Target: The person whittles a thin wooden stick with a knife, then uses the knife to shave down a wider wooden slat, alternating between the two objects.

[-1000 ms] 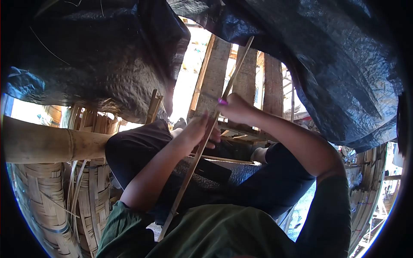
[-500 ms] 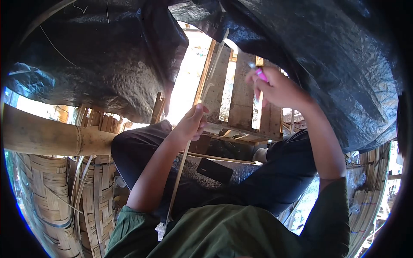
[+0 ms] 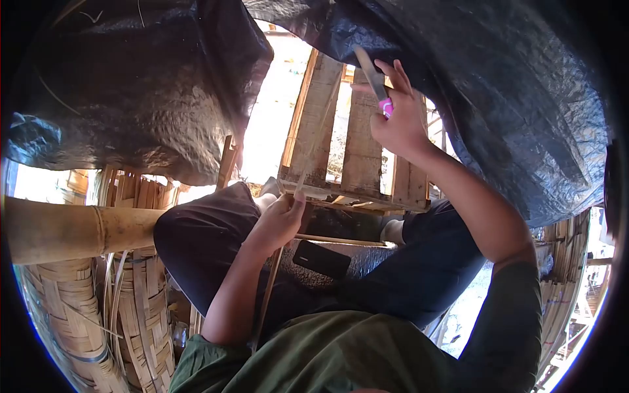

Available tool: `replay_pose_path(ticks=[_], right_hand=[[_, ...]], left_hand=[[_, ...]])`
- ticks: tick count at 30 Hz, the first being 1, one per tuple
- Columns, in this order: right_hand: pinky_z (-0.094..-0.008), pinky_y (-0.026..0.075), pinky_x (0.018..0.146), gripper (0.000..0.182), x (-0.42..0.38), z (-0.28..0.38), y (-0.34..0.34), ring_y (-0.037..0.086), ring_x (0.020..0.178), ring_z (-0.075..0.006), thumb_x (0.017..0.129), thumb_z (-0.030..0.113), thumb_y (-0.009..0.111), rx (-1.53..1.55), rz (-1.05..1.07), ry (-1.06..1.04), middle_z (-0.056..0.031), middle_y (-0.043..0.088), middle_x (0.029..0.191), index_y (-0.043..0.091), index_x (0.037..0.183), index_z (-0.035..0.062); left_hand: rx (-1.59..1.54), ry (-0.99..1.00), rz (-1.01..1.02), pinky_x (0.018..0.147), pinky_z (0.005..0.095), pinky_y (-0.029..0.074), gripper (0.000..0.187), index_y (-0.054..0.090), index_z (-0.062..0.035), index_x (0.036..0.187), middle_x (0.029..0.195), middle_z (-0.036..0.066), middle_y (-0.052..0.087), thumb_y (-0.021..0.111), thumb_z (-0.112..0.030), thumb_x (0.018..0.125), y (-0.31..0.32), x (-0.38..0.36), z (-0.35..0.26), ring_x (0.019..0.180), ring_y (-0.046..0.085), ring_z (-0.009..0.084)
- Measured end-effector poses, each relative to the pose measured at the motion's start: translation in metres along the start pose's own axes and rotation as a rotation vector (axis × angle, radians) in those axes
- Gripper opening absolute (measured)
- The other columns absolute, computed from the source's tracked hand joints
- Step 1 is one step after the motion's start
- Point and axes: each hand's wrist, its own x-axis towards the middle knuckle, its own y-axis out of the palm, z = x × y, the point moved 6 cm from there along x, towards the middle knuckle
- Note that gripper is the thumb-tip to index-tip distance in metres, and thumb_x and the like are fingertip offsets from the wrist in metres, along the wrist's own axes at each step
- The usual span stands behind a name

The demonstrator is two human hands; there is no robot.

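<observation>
My left hand (image 3: 278, 223) is closed around a thin bamboo strip (image 3: 267, 298), which runs from my lap up past my thumb. Above the grip the strip is blurred and leans up to the right. Higher on the right, my right hand (image 3: 403, 124) holds a knife (image 3: 370, 72) with a pink handle (image 3: 386, 107). The blade points up and to the left, apart from the strip. Some fingers of this hand stretch away from the handle, while the thumb side keeps hold of it.
Wooden slats (image 3: 362, 144) stand in front of my knees. A black phone (image 3: 321, 259) lies between my legs. Dark plastic sheeting (image 3: 498, 85) hangs overhead on both sides. A thick bamboo pole (image 3: 78, 229) lies at my left knee, above woven bamboo rolls (image 3: 65, 295).
My right hand has moved up and its fingers have spread, with the knife blade now turned upward. My left hand sits slightly lower on the strip's line. The whole view has shifted a little.
</observation>
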Motion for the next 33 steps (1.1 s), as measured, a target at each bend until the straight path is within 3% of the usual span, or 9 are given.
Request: replay_pose_path(ticks=[4,7,12,19,21,23,26,29,33], right_hand=[[-0.0479,0.024,0.116,0.067,-0.002,-0.001,0.035,0.02,0.142,-0.0391,0.074,-0.012,0.044,0.331,0.221,-0.07,-0.0158,0.026,0.152,0.05,0.136,0.0135],[-0.0498,0.019,0.117,0.067,-0.011,0.003,0.058,0.02,0.142,-0.0365,0.077,-0.012,0.046,0.054,0.393,-0.264,-0.014,0.023,0.153,0.045,0.14,0.0118],[-0.0554,0.019,0.114,0.015,-0.028,-0.016,0.079,0.045,0.122,-0.0337,0.072,-0.01,0.051,0.164,0.406,-0.205,-0.0171,0.058,0.095,0.059,0.078,0.0005],[-0.0532,0.026,0.111,0.01,-0.035,-0.003,0.078,0.051,0.112,-0.035,0.071,-0.008,0.052,0.343,0.336,-0.164,-0.0193,0.057,0.089,0.059,0.077,-0.0032],[-0.0427,0.044,0.095,0.015,-0.03,0.009,0.068,0.053,0.112,-0.0357,0.068,-0.012,0.047,0.434,0.261,-0.184,-0.018,0.056,0.084,0.057,0.073,-0.0015],[-0.0415,0.044,0.095,0.014,-0.029,0.011,0.068,0.056,0.105,-0.0353,0.067,-0.012,0.048,0.384,0.223,-0.208,-0.0193,0.056,0.083,0.057,0.073,-0.0026],[-0.0654,0.014,0.111,0.007,-0.022,0.002,0.078,0.054,0.092,-0.0319,0.074,-0.005,0.051,0.379,0.374,-0.168,-0.0156,0.053,0.08,0.057,0.073,-0.0016],[-0.0489,0.039,0.098,0.008,-0.018,0.0,0.069,0.056,0.084,-0.0347,0.072,-0.008,0.049,0.243,0.286,-0.181,-0.0195,0.053,0.076,0.056,0.073,-0.0046],[-0.0537,0.031,0.105,0.009,-0.009,0.0,0.062,0.057,0.083,-0.0348,0.074,-0.007,0.049,0.287,0.254,-0.178,-0.0198,0.052,0.075,0.057,0.076,-0.0046]], left_hand=[[0.048,-0.025,0.077,0.038,0.0291,0.042,0.052,0.05,-0.0006,0.076,0.049,0.002,0.046,0.043,-0.047,0.098,0.008,0.003,-0.016,0.038,0.051,0.0122],[-0.079,-0.053,0.151,0.035,0.0283,0.04,0.051,0.05,-0.001,0.073,0.046,0.001,0.044,0.044,-0.045,0.098,0.022,0.003,-0.013,0.037,0.051,0.0125],[-0.123,-0.086,0.336,0.039,0.0237,0.043,0.041,0.046,-0.006,0.074,0.054,0.0,0.046,0.044,-0.038,0.1,0.041,-0.01,-0.023,0.041,0.053,0.0114],[-0.507,0.044,0.376,0.041,0.0228,0.045,0.029,0.053,-0.0041,0.093,0.065,0.001,0.051,0.052,-0.033,0.097,0.05,0.012,-0.027,0.048,0.055,0.0103],[-0.586,0.037,0.413,0.04,0.0222,0.041,0.029,0.052,-0.004,0.096,0.065,0.0,0.048,0.051,-0.033,0.098,0.048,0.012,-0.035,0.046,0.05,0.0085],[-0.662,0.025,0.449,0.039,0.0216,0.037,0.03,0.051,-0.0038,0.1,0.066,-0.001,0.045,0.05,-0.034,0.099,0.049,0.013,-0.037,0.045,0.044,0.0067],[-0.679,0.086,0.445,0.039,0.0208,0.03,0.031,0.049,-0.0038,0.107,0.065,-0.003,0.039,0.045,-0.034,0.101,0.05,0.016,-0.036,0.045,0.036,0.0046],[-0.512,0.189,0.342,0.04,0.0201,0.031,0.033,0.048,-0.0034,0.109,0.066,-0.003,0.041,0.039,-0.035,0.103,0.043,0.016,-0.049,0.045,0.037,0.0037],[-0.106,0.389,0.19,0.041,0.0207,0.034,0.034,0.049,-0.0036,0.108,0.065,-0.002,0.043,0.035,-0.035,0.103,0.021,0.011,-0.078,0.046,0.039,0.004]])
